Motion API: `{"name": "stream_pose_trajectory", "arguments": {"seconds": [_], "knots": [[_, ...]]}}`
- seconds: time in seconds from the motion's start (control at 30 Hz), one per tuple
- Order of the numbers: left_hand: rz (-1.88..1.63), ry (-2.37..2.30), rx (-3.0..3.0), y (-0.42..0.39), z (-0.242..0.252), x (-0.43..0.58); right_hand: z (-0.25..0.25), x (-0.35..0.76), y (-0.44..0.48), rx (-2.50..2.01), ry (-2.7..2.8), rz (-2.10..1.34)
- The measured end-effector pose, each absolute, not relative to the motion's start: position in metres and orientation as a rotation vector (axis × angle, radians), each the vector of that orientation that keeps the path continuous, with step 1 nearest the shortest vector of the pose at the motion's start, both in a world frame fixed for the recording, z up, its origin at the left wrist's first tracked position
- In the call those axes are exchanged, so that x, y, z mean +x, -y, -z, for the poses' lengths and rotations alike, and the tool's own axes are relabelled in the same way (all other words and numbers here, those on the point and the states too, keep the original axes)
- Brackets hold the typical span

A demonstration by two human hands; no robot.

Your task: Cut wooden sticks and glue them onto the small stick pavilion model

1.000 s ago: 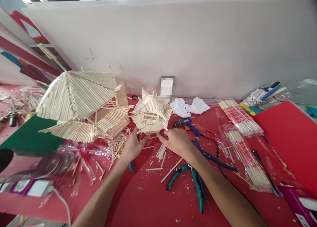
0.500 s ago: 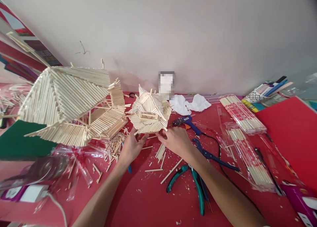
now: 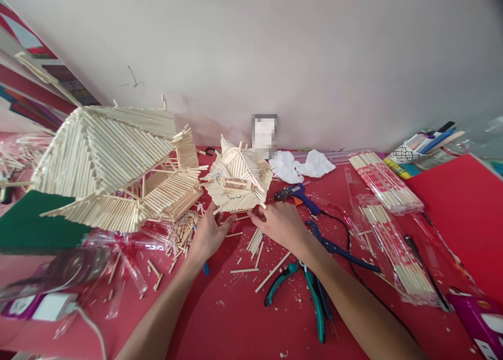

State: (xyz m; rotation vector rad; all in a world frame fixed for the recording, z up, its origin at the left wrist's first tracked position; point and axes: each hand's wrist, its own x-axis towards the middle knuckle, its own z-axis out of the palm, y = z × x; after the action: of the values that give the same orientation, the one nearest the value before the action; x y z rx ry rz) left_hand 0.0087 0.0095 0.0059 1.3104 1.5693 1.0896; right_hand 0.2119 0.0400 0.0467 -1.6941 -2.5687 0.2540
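From where I stand, the small stick model [image 3: 239, 179] sits in the middle of the red table [image 3: 236, 318], towards the far side, with its stacked, pointed roofs upright. Both bare hands are at its near edge. The left hand [image 3: 210, 231] is at the near left corner, thumb and fingers spread around it; the right hand [image 3: 281, 221] is at the near right corner, palm down, its fingers bent in towards the base. The overhanging roof covers the fingertips, so I can't tell whether either hand is really gripping the model or just resting against it.

Just left stands a larger stick model [image 3: 118, 155] with a broad sloping roof, and a heap of cut stick pieces [image 3: 184, 234] lies between it and the left hand. A few short sticks [image 3: 255, 241] lie between the hands, on the near side of the small model. To the right, a blue glue gun [image 3: 298, 195] rests beyond the right hand, and teal-handled pliers [image 3: 314, 292] lie open nearer, beside the right forearm. White crumpled tissue [image 3: 285, 166] sits at the far side, by the pale partition [image 3: 314, 66]. Farther right are two wrapped stick packets [image 3: 385, 182] and a red sheet [image 3: 463, 208].
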Motion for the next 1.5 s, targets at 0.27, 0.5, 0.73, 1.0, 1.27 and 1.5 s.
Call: {"name": "stream_pose_trajectory", "arguments": {"seconds": [0.27, 0.5, 0.73, 1.0, 1.27, 1.5], "knots": [[-1.103, -1.585, 1.259, -0.012, 0.001, 0.005, -0.046, 0.212, -0.041, -1.693, 2.563, -0.263], [-1.114, -1.564, 1.245, -0.011, 0.000, 0.007, -0.046, 0.214, -0.041, -1.701, 2.564, -0.247], [-1.090, -1.578, 1.269, -0.008, -0.005, 0.008, -0.047, 0.213, -0.040, -1.696, 2.574, -0.240], [-0.952, -1.616, 1.671, 0.004, -0.016, 0.002, -0.046, 0.212, -0.040, -1.681, 2.574, -0.217], [-0.480, -1.452, 2.517, 0.017, -0.006, -0.005, -0.046, 0.212, -0.040, -1.669, 2.573, -0.215], [-0.280, -1.542, 2.508, 0.014, 0.000, 0.000, -0.048, 0.211, -0.041, -1.725, 2.587, -0.247]]}}
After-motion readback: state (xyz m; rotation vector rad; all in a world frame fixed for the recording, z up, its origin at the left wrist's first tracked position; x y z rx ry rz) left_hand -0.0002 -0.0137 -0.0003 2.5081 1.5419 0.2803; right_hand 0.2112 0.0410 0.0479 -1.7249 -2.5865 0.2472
